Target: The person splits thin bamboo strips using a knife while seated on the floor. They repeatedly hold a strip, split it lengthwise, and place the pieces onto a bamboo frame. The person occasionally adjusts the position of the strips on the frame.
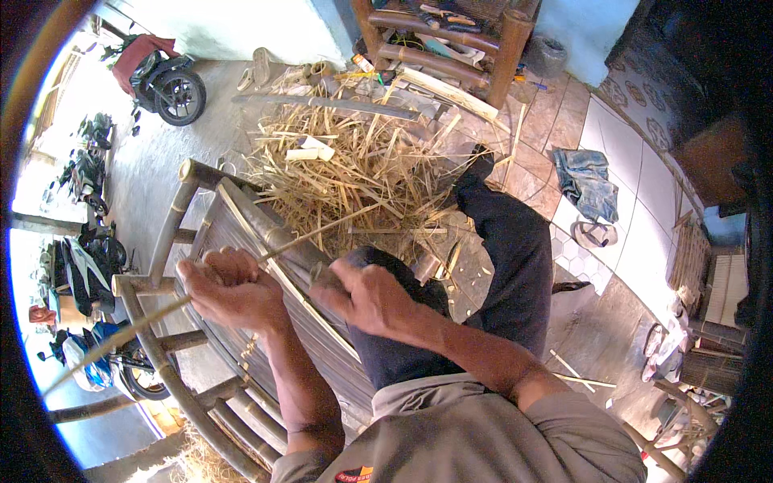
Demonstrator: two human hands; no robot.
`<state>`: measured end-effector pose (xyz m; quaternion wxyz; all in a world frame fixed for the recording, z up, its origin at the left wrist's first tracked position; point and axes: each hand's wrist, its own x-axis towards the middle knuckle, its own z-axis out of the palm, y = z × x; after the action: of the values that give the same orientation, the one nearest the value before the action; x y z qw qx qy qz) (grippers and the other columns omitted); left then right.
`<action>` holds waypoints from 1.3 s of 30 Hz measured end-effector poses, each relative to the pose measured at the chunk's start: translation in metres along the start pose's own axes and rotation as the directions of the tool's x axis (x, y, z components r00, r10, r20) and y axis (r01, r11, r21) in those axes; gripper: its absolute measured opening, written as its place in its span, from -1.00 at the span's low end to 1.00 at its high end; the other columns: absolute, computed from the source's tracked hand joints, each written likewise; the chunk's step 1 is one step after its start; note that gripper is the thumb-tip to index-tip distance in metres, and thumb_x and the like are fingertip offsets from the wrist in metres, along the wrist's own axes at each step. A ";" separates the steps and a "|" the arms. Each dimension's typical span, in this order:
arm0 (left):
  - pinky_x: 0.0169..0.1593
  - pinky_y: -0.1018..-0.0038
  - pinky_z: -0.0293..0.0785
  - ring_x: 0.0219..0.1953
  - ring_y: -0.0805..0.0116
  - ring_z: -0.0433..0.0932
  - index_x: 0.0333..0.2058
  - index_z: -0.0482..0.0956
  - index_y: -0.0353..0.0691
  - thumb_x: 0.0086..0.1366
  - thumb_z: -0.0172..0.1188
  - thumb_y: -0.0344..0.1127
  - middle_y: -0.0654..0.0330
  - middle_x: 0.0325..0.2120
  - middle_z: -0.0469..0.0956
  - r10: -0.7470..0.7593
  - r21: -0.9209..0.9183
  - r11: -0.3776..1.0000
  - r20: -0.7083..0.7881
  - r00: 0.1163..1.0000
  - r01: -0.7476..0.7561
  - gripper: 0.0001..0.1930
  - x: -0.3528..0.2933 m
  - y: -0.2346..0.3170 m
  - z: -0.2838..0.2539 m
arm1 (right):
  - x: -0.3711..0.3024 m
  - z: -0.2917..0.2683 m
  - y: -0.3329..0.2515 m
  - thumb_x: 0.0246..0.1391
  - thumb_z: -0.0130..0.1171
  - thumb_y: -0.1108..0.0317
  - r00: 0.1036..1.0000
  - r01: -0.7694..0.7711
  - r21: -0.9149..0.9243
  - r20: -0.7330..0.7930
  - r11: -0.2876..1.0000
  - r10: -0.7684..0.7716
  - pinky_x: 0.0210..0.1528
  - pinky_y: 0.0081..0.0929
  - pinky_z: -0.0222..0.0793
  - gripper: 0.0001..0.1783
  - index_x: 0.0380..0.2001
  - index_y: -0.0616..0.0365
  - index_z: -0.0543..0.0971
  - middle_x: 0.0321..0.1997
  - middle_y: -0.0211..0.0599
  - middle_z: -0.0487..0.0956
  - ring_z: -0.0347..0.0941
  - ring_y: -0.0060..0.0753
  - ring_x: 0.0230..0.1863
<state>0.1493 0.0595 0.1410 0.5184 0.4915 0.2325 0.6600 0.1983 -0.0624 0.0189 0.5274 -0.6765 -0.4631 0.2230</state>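
Hands (233,286) (362,298) grip closed around bamboo strip (314,233).

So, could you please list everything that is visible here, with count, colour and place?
bamboo strip: one, pale yellow, thin, runs through both hands
bamboo frame: one, grey-brown, under the hands at left
bamboo shavings: one pile, straw yellow, floor above the hands
motorbikes: several, dark, along the left edge
jeans: one, blue, crumpled on tiles at right
sandal: one, brown, below the jeans
left hand: grips the strip
right hand: closed on something, the tool hidden
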 end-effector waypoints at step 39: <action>-0.67 0.54 -0.24 -0.74 0.60 -0.14 -0.64 0.00 0.03 0.41 0.04 -0.10 0.43 -0.76 -0.07 0.054 0.045 0.998 -0.194 0.980 -0.047 -0.51 0.027 -0.009 -0.003 | 0.021 -0.002 0.071 0.18 0.08 -0.23 0.981 -0.186 -0.100 0.039 0.977 0.191 -0.18 0.08 0.48 -0.35 -0.18 0.28 0.51 -0.41 0.28 0.59 0.56 0.35 -0.25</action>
<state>0.1512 0.0878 0.1437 0.4662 0.4406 0.2828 0.7131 0.2373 -0.0460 -0.0417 0.4596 -0.7362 -0.4197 0.2657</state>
